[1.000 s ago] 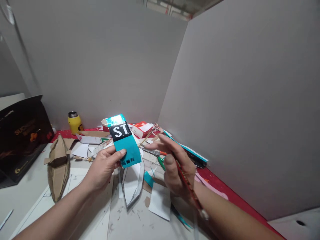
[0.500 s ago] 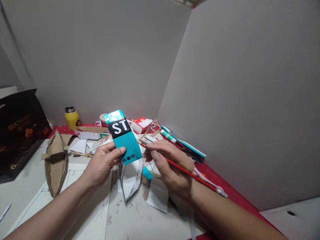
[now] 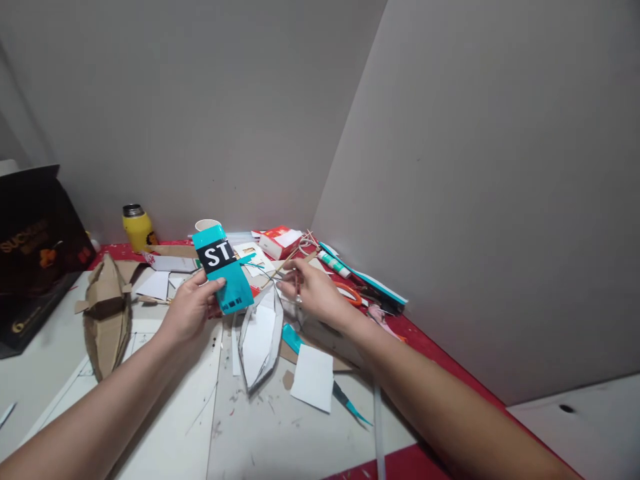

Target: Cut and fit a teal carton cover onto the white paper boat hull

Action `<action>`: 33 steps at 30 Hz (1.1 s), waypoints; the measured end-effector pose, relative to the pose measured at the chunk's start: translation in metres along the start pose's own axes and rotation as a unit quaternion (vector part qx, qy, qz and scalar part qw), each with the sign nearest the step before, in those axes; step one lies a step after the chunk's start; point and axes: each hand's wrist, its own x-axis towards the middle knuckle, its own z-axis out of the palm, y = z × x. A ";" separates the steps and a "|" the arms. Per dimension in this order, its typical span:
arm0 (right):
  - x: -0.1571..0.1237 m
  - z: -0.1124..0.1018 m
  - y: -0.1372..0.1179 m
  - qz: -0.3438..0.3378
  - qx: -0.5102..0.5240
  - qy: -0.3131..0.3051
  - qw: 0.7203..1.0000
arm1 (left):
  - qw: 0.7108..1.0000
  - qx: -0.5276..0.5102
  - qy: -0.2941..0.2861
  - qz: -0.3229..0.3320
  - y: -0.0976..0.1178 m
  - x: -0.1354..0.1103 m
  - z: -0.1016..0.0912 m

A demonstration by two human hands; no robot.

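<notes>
My left hand (image 3: 193,303) pinches a teal card (image 3: 233,290) with a black band and white letters "ST", held tilted above the table. To its right, my right hand (image 3: 313,290) is over the clutter with its fingers bent. A short red length of the pencil (image 3: 299,281) shows among those fingers, mostly hidden. Below and between the hands lies a white paper boat shape (image 3: 260,340) with grey edges. Orange scissors handles (image 3: 349,293) show just beyond my right wrist.
A cardboard boat (image 3: 106,320) lies at left, near a black box (image 3: 37,260). At the back stand a yellow bottle (image 3: 136,228) and a paper cup (image 3: 207,225). A red-and-white box (image 3: 279,241), a glue stick (image 3: 335,265), white card (image 3: 313,379) and teal scraps (image 3: 357,412) are strewn about.
My right hand has drawn away from the card's edge and reached forward, and the pencil no longer lies back across it. The teal card has shifted slightly left.
</notes>
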 end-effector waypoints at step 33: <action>-0.028 0.011 -0.032 -0.099 -0.055 -0.303 0.946 | 0.759 0.642 0.068 0.087 0.029 -0.011 0.001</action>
